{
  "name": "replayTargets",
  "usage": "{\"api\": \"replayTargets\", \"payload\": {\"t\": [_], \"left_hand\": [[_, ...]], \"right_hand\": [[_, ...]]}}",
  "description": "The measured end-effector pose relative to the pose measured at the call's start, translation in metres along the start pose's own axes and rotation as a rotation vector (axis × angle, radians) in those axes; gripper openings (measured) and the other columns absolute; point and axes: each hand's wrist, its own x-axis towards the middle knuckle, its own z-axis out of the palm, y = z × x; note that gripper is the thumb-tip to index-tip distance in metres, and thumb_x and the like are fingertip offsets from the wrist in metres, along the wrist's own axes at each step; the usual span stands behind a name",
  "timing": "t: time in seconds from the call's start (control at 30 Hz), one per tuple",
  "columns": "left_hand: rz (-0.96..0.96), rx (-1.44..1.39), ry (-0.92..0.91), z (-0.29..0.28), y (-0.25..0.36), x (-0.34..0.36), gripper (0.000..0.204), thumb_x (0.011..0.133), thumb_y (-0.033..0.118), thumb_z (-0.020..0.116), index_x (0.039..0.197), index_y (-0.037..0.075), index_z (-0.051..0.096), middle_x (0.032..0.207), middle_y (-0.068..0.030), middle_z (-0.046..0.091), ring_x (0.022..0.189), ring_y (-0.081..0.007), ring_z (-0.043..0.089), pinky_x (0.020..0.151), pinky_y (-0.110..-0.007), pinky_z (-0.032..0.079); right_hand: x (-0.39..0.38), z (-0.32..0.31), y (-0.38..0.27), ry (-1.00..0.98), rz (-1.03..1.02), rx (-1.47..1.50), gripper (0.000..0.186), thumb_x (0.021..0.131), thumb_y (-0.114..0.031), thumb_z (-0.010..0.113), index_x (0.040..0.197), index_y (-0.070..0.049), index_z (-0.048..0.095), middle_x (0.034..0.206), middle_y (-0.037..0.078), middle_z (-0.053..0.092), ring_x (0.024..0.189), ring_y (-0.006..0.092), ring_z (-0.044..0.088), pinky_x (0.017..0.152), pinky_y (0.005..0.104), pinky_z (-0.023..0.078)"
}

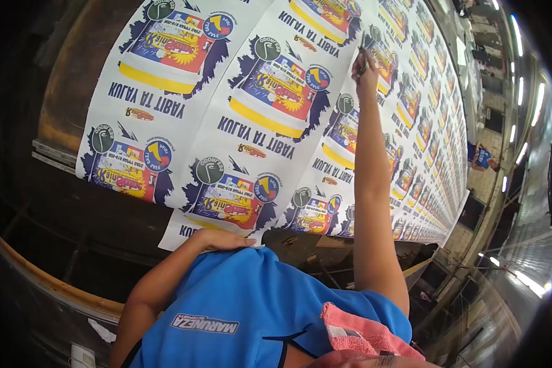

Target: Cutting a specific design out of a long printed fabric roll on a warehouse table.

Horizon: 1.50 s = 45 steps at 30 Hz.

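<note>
A long printed sheet [208, 116] covers the table, with the same logo in blue, red and yellow repeated in rows on white. At its near edge my left hand [224, 239] lies flat, fingers stretched to the right over a strip that hangs toward me. My right arm reaches far across the print. Up there my right hand [365, 72] is closed around a small dark, pointed tool [362, 52], its tip at the sheet along a line between two columns of logos. The tool's exact kind is too small to make out.
A brown, worn tabletop [73, 73] shows at the left beyond the sheet's end. Another person [483, 158] in blue stands at the far right. A wooden rail [55, 285] runs along the lower left. A pink towel [365, 331] hangs over my shoulder.
</note>
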Motion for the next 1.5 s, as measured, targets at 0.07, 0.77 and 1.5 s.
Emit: {"api": "replayTargets", "payload": {"t": [0.07, 0.77, 1.5], "left_hand": [[-0.03, -0.017, -0.052, 0.002, -0.017, 0.015, 0.076, 0.101, 0.063, 0.031, 0.134, -0.001, 0.055, 0.138, -0.0215, 0.056, 0.128, -0.0323, 0.052, 0.11, -0.039, 0.035], [-0.221, 0.958, 0.458, 0.081, -0.01, 0.031, 0.046, 0.084, 0.051, 0.065, 0.1, 0.009, 0.074, 0.096, -0.0169, 0.071, 0.095, -0.0347, 0.067, 0.081, -0.047, 0.052], [-0.257, 1.271, 0.647, 0.137, -0.036, 0.164, 0.061, 0.091, 0.045, 0.061, 0.14, 0.01, 0.049, 0.136, -0.0162, 0.057, 0.124, -0.0357, 0.056, 0.101, -0.048, 0.047]], "right_hand": [[-0.036, 0.001, -0.005, -0.041, 0.051, -0.032, 0.031, 0.098, -0.017, 0.059, 0.128, -0.01, 0.061, 0.081, -0.002, 0.062, 0.06, 0.0078, 0.056, 0.048, 0.0224, 0.04], [-0.421, -0.132, 0.063, -0.032, 0.217, 0.393, 0.031, 0.098, -0.021, 0.062, 0.125, -0.009, 0.054, 0.094, 0.008, 0.068, 0.07, 0.014, 0.065, 0.054, 0.0241, 0.05], [-0.811, -0.306, 0.246, 0.24, 0.223, 0.493, 0.042, 0.1, -0.032, 0.059, 0.135, -0.014, 0.044, 0.079, 0.006, 0.063, 0.064, 0.0152, 0.062, 0.058, 0.0296, 0.051]]}}
